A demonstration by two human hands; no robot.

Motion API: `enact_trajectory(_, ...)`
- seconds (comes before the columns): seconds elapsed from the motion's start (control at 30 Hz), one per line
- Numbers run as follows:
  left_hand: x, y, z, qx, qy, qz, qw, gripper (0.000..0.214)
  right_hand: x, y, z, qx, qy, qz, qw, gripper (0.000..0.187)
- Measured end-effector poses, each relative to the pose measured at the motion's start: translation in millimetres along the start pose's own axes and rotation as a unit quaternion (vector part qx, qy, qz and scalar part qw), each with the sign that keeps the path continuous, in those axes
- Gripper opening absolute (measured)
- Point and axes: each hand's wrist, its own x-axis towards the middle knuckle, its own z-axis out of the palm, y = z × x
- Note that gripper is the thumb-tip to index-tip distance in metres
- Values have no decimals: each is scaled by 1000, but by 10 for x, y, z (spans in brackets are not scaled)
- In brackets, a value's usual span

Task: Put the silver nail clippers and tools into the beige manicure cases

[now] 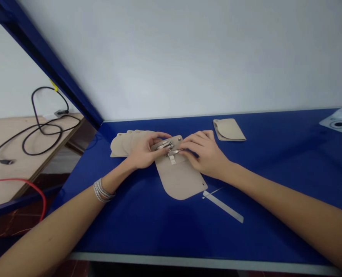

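An opened beige manicure case (182, 181) lies flat on the blue table, its rounded flap toward me. My left hand (144, 152) is closed on the far left edge of the case, thumb lying over the metal nail tools (164, 145) in it. From the right, my right hand (204, 152) pinches the end of a small shiny nail clipper (175, 152) at the case's pocket; the fingers partly hide it. A pale strap (172, 159) shows just below the tools. Beside the left hand, several beige cases (121, 144) overlap, partly covered by that hand.
A folded beige case (230, 129) lies at the back right. A pale flat strip (225, 207) and a thin metal stick (212, 192) lie near the flap. A light-blue packet (339, 120) sits far right. Black cable (38, 125) coils on the wooden table at left, beyond a blue frame post (58, 65).
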Motion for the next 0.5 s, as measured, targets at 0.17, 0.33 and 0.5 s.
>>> enact_trajectory(0.17, 17, -1, 5, 0, -10, 6, 1000, 46, 11, -36, 37, -12, 3, 2, 1000, 15)
enact_trajectory(0.33, 26, -24, 7, -23, -28, 8, 999, 45, 25, -66, 74, -8, 18, -7, 1000, 15)
enact_trajectory(0.5, 22, -26, 6, -19, -29, 3, 999, 45, 24, -65, 76, 3, 36, -6, 999, 13)
